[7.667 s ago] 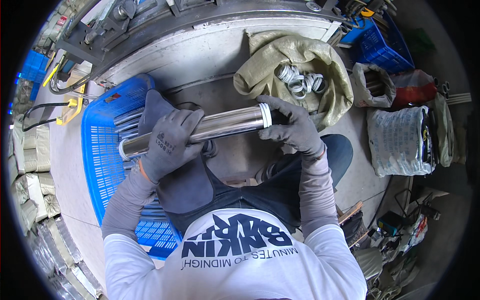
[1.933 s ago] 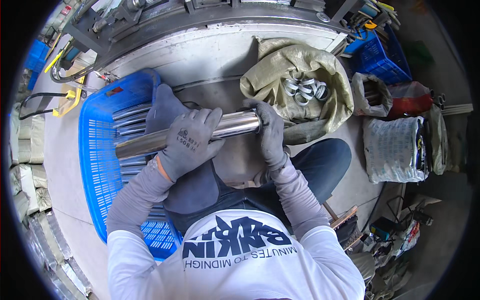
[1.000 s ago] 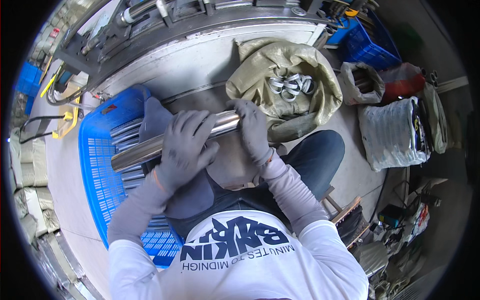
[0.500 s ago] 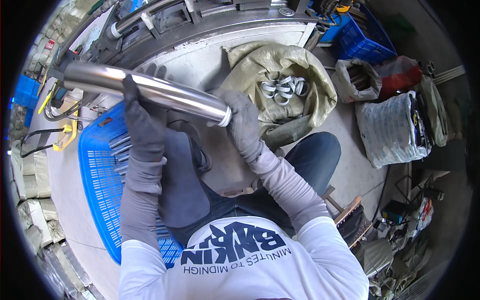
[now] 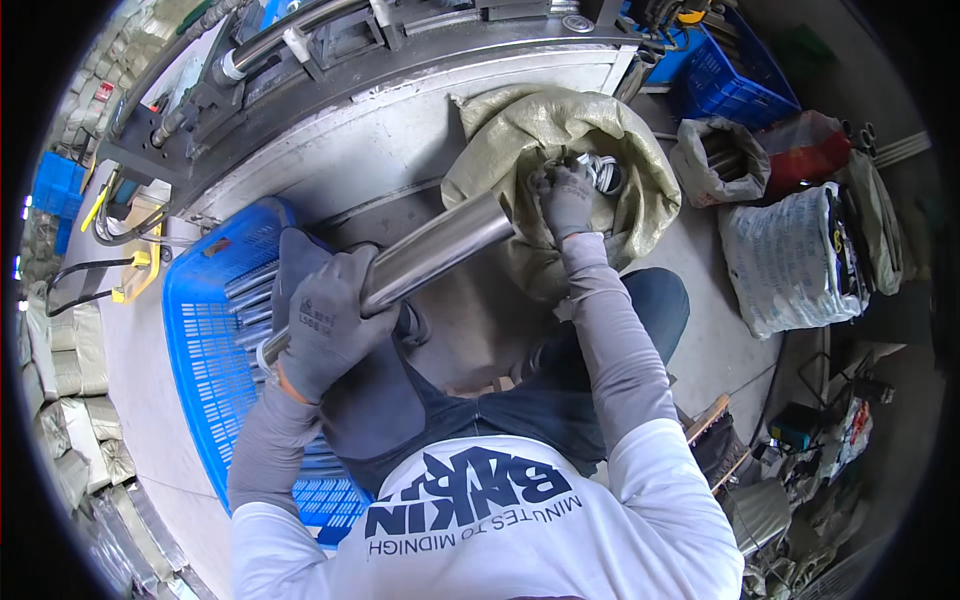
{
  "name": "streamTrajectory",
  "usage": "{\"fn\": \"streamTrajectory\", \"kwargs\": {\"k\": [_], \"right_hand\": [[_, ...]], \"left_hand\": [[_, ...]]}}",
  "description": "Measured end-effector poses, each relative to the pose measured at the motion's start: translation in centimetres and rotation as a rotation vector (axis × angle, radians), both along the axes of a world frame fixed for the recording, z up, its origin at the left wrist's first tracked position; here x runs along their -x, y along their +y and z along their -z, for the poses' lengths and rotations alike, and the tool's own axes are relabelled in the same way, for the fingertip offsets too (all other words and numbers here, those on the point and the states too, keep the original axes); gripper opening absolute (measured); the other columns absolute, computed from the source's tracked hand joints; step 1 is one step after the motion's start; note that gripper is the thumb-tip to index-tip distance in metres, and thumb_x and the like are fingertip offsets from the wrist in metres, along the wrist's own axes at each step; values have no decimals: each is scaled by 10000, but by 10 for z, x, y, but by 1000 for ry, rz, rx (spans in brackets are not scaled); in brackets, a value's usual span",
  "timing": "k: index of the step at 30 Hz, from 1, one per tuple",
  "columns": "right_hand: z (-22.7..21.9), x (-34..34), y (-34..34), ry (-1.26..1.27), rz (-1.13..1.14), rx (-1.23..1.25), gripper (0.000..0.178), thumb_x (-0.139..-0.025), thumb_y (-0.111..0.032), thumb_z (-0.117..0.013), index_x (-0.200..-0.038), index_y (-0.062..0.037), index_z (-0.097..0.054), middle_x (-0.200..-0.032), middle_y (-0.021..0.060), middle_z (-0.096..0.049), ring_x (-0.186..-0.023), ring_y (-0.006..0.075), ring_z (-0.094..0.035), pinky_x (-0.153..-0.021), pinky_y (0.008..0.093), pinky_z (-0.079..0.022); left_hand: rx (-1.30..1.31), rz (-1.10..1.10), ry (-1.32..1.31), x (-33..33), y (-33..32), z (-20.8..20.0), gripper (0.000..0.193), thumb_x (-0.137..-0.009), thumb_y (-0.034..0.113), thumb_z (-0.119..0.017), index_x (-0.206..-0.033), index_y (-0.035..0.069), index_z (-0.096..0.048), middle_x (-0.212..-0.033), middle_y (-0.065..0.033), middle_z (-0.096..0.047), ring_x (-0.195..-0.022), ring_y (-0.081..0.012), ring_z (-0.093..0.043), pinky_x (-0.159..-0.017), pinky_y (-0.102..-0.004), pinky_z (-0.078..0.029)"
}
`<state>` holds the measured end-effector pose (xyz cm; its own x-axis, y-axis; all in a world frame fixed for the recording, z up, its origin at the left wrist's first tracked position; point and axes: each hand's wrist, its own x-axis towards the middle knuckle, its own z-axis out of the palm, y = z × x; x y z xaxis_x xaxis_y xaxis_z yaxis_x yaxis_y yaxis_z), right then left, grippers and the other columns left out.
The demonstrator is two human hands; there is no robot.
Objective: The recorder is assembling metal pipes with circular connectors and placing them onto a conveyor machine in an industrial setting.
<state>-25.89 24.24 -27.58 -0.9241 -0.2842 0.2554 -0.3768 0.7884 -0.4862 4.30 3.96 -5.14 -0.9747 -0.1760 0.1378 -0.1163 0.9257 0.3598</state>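
Observation:
My gloved left hand (image 5: 335, 318) is closed round a shiny metal tube (image 5: 440, 250), which slants up to the right above my lap. A pale ring (image 5: 268, 350) sits on the tube's lower end, beside my wrist. The other end is bare and points toward an open woven sack (image 5: 480, 165). Inside that sack, my gloved right hand (image 5: 565, 200) has its fingers curled down at a heap of whitish rings (image 5: 603, 172). Whatever those fingertips hold is hidden. More metal tubes (image 5: 255, 310) lie in the blue plastic basket (image 5: 200, 375) at my left.
A machine bench (image 5: 420, 75) with clamped tubing runs along the far side. To the right stand a small sack of tubes (image 5: 690, 160), a blue crate (image 5: 745, 105) and a stuffed white bag (image 5: 780, 260). A dark pad (image 5: 375, 400) covers my left thigh.
The tube has swung round: its ringed end has gone from the right to beside my left wrist. My right hand has let go of it and moved into the sack.

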Motion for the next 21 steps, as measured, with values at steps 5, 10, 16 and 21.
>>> {"fn": "streamTrajectory", "kwargs": {"k": [5,10,16,21], "right_hand": [[-75,-43,3,132,-202,338,358,-850,-181,-817,-1156,-20,-723,-1422,251,-593,-1309,435,-571,-1120,494,-459],[-139,-89,15,294,-404,496,744,-799,-49,-842,-1472,-26,-528,-1431,238,-589,-1311,427,-574,-1123,470,-473],[-149,-106,22,343,-407,442,782,-782,-47,-836,-1496,-10,-520,-1439,221,-592,-1309,423,-574,-1124,479,-468],[-152,-110,23,382,-403,409,771,-790,-71,-827,-1497,-9,-523,-1432,209,-609,-1291,408,-584,-1108,476,-471]], "left_hand": [[68,-28,13,-11,0,18,536,-749,212,-799,-1241,57,-653,-955,-177,-670,-876,-382,-668,-783,-494,-519],[31,-13,104,-13,-6,17,559,-733,201,-811,-1249,58,-651,-973,-174,-681,-893,-384,-672,-801,-485,-526],[20,-20,99,-15,-7,18,542,-741,185,-805,-1245,56,-654,-984,-172,-693,-904,-383,-681,-815,-478,-527],[37,-17,88,-13,-5,16,535,-745,181,-804,-1244,57,-655,-982,-170,-694,-906,-382,-684,-815,-478,-528]]}}
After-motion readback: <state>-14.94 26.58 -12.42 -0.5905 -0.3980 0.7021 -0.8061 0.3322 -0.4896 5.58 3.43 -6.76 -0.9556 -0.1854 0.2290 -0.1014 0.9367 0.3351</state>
